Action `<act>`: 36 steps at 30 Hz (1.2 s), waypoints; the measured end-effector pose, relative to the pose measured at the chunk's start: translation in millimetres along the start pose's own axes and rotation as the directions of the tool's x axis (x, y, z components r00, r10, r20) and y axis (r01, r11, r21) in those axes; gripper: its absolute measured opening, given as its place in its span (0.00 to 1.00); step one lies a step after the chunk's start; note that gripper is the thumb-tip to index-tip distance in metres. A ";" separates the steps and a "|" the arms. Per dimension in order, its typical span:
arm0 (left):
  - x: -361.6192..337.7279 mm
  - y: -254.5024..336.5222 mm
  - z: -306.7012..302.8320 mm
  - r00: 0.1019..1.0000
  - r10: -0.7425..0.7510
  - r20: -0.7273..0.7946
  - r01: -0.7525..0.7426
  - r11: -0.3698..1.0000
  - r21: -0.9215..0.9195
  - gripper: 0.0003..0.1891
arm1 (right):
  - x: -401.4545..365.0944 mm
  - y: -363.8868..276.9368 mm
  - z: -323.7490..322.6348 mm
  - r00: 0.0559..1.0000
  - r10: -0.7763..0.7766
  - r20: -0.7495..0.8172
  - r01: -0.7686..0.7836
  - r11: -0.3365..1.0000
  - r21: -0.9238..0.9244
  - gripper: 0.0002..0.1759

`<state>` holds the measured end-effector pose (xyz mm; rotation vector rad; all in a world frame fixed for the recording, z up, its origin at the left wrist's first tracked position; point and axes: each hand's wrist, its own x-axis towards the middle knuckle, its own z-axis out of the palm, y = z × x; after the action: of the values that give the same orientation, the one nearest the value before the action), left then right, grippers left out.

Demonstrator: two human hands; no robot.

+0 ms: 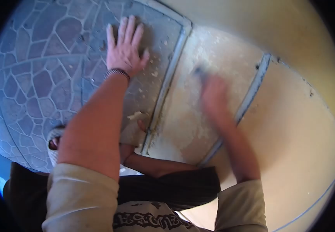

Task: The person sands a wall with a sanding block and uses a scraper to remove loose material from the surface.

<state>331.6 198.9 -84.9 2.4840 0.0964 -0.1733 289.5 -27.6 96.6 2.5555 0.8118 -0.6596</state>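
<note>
Plainly the right hand (214, 94) is the nearer one. Its fingers are blurred, so I cannot tell whether they are closed, though a small dark blurred thing (198, 71) shows at their tips. They lie over the cream, flaking painted panel (190, 116), whose long axis runs between two grey strips (167, 81). The left hand (125, 52) rests with fingers spread flat on the blue-grey stone-patterned tiles (40, 77), beyond the left strip.

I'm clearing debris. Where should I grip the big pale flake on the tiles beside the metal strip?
Probably pinch the flake across its narrow width, from above on the tile side: it looks thin and lies flat, and the metal strip hems in its other side. The left hand, flat on the tiles, is nearest.
</note>
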 end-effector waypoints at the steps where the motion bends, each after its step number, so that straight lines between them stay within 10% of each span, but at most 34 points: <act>1: 3.9 -1.8 -1.4 1.000 -0.013 0.001 0.013 1.000 0.008 0.39 | 5.0 -8.2 6.7 0.999 -0.041 -0.031 0.042 0.998 0.047 0.08; 4: 5.6 -1.8 -3.4 0.999 -0.028 0.047 0.025 0.999 0.048 0.40 | -7.0 -32.9 17.1 0.959 -0.276 0.066 0.277 0.961 -0.008 0.09; 6: 4.2 -0.1 -1.5 0.999 -0.026 0.048 0.023 0.998 0.065 0.40 | 54.8 26.0 1.5 0.994 0.103 0.032 -0.090 0.958 -0.272 0.13; 13: 5.4 -1.7 -0.8 0.999 -0.027 0.028 0.027 1.000 0.010 0.40 | 20.2 -19.7 21.4 0.947 -0.322 -0.012 0.309 0.916 -0.255 0.11; 17: 1.9 -3.0 1.6 1.000 0.001 -0.031 -0.001 1.000 0.003 0.39 | 80.9 27.0 14.8 0.996 0.062 -0.059 -0.077 0.947 -0.312 0.10; 21: 4.6 -4.3 -0.7 1.000 -0.007 -0.007 0.007 1.000 -0.029 0.39 | 15.5 -41.7 34.3 0.987 -0.137 0.077 0.157 0.909 -0.387 0.10; 25: 4.8 -2.7 5.0 0.999 -0.008 -0.033 0.008 1.000 0.019 0.38 | 62.1 9.0 53.2 0.970 0.173 -0.174 -0.212 0.946 -0.244 0.08; 31: 9.5 -3.0 2.0 0.997 -0.006 -0.082 0.008 1.000 0.025 0.38 | 18.6 -45.9 62.5 0.997 -0.043 0.062 0.065 0.904 -0.422 0.13; 36: -2.0 4.0 6.0 0.985 0.060 -0.161 -0.034 0.987 0.158 0.34 | 2.7 -57.3 53.0 0.946 0.145 0.290 -0.113 0.986 -0.124 0.09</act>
<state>329.5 192.0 -86.9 2.6505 0.0967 0.0484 239.5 -8.1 39.9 2.3132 0.5562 -0.9070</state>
